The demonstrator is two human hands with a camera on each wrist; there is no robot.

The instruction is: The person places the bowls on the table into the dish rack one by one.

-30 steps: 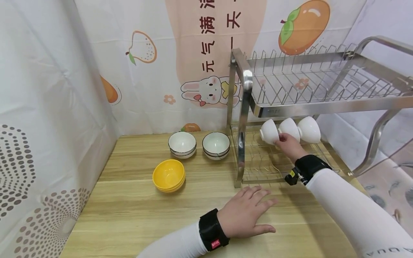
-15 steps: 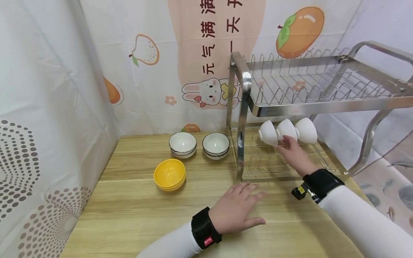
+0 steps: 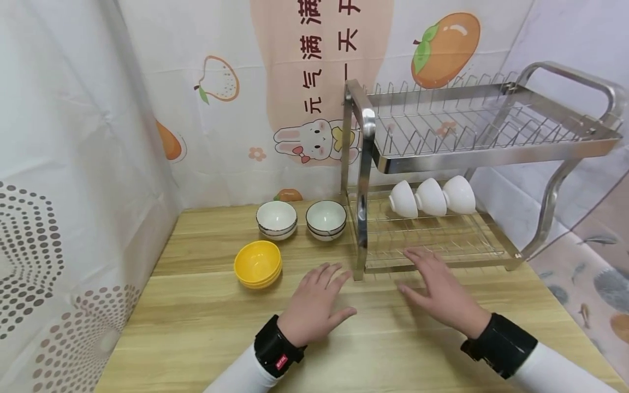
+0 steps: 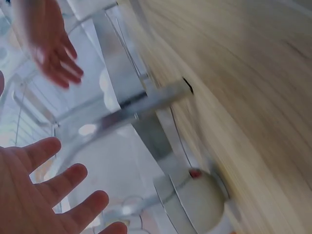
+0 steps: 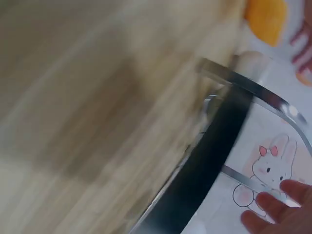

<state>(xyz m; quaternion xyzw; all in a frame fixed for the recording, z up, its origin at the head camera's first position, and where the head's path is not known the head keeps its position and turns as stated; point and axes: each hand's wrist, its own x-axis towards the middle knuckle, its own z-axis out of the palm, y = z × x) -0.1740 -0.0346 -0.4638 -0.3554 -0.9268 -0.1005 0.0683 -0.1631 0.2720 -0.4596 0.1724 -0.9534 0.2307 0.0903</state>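
Observation:
My left hand (image 3: 314,305) hovers over the table with its fingers spread, holding nothing, just right of the stacked yellow bowls (image 3: 257,264). Before the dish rack's front edge, my right hand (image 3: 444,292) is also empty, fingers extended. Three white bowls (image 3: 431,197) stand tilted on their sides in a row on the lower tier of the metal dish rack (image 3: 472,158). Two stacks of dark-rimmed bowls, one white (image 3: 277,219) and one pale green (image 3: 326,220), sit left of the rack. The left wrist view shows spread fingers (image 4: 63,185) near the rack's leg.
The rack's upper tier (image 3: 472,128) carries rows of wire prongs. A printed curtain (image 3: 221,131) hangs behind the wooden table (image 3: 196,322), and a white curtain (image 3: 73,142) borders its left side.
My right hand has let go of the white bowls and drawn back out of the rack toward me. My left hand has shifted left, toward the yellow bowls.

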